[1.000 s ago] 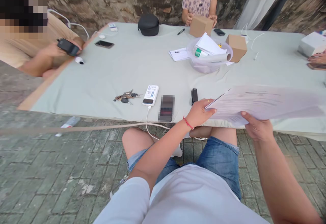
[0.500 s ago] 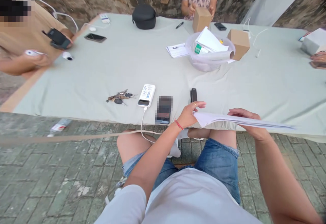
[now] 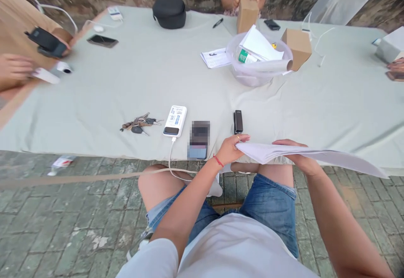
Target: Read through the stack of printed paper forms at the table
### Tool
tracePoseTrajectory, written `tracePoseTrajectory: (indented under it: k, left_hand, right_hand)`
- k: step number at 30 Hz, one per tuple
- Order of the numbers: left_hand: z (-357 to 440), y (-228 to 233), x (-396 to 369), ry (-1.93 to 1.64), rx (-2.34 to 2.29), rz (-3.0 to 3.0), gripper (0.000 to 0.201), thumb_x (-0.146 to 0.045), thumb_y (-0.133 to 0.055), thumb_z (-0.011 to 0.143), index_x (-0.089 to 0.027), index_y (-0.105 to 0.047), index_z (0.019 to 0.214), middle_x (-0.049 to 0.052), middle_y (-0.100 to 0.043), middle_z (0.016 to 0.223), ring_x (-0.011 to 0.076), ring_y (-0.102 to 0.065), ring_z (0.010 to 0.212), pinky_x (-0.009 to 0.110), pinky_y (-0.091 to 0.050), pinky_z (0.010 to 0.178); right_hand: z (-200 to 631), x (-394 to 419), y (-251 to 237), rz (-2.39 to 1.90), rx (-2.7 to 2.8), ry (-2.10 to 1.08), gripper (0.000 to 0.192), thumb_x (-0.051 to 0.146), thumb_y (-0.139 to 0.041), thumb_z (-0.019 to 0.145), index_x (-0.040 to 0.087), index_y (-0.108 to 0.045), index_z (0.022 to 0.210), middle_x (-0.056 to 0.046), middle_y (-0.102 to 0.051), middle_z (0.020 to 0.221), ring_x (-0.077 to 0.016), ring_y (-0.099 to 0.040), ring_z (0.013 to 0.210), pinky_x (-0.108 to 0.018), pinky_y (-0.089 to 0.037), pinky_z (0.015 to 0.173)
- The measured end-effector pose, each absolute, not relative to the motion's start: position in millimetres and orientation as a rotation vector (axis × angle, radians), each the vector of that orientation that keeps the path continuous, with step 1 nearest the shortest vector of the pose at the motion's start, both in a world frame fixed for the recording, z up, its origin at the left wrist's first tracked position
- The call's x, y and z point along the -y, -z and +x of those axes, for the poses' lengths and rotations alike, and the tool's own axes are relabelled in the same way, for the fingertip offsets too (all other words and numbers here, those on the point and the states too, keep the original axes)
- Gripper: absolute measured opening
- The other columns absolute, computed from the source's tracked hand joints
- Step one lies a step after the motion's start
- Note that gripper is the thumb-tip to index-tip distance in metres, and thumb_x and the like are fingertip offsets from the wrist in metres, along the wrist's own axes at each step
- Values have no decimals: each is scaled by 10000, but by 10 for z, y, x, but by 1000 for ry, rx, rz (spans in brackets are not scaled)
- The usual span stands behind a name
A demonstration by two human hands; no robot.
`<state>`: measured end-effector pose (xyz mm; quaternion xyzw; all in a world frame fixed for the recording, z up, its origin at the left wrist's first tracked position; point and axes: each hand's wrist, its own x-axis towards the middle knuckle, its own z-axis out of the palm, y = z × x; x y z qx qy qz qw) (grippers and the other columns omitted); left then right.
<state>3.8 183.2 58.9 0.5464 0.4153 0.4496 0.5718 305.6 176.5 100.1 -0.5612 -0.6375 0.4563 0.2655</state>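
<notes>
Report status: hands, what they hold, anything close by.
Left hand and right hand both grip the sheaf of papers at the table edge. Small black device lies just beyond.

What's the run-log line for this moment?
left hand: grips paper stack | right hand: grips same stack | stack: held at table edge | near: phone
</notes>
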Motion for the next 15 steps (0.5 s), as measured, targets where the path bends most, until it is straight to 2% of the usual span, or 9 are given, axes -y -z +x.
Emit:
tracePoseTrajectory:
  k: [4, 7, 9, 11, 15]
  left_hand:
    - [96, -506, -1777, -1008, -916, 1348, 377, -423, -873, 752, -212, -818, 1060, 119, -788, 1145, 330, -730, 1086, 420, -525, 1049]
    - [105, -524, -1705, -946, -1069, 1337, 316, -509, -816, 814, -200, -807, 879, 80, -788, 887, 322, -744, 961, 404, -559, 952]
    - [91, -559, -1611, -916, -1130, 1287, 358, -550, -802, 831, -195, -784, 794, 60, -755, 762, 333, -736, 973, 401, -565, 937]
    - [83, -583, -1470, -933, -1093, 1159, 383, -572, -824, 813, -190, -797, 834, 67, -775, 816, 355, -717, 1090, 406, -567, 972]
    - [136, -473, -1087, -908, -967, 743, 567, -622, -876, 739, -176, -815, 1084, 128, -785, 1201, 373, -685, 1229, 495, -528, 1102]
  right_hand:
    - [2963, -1763, -828, -1643, 1594, -1129, 546, 680, -826, 749, 310, -777, 1148, -57, -779, 1209, -358, -668, 1258, -581, -477, 1173]
    - [2902, -1735, -838, -1674, 1535, -992, 566, 620, -848, 757, 307, -745, 1218, -49, -782, 1189, -336, -648, 1294, -595, -420, 1222]
    - [2886, -1684, -917, -1616, 1516, -965, 592, 572, -868, 760, 268, -730, 1250, -57, -787, 1178, -324, -650, 1296, -577, -430, 1220]
    - [2892, -1594, -996, -1558, 1468, -1053, 578, 547, -874, 772, 223, -736, 1230, -77, -790, 1184, -321, -674, 1261, -536, -508, 1155]
    - [2931, -1300, -948, -1624, 1350, -1294, 511, 619, -735, 880, 221, -731, 1200, -82, -803, 1131, -298, -745, 1069, -442, -631, 910]
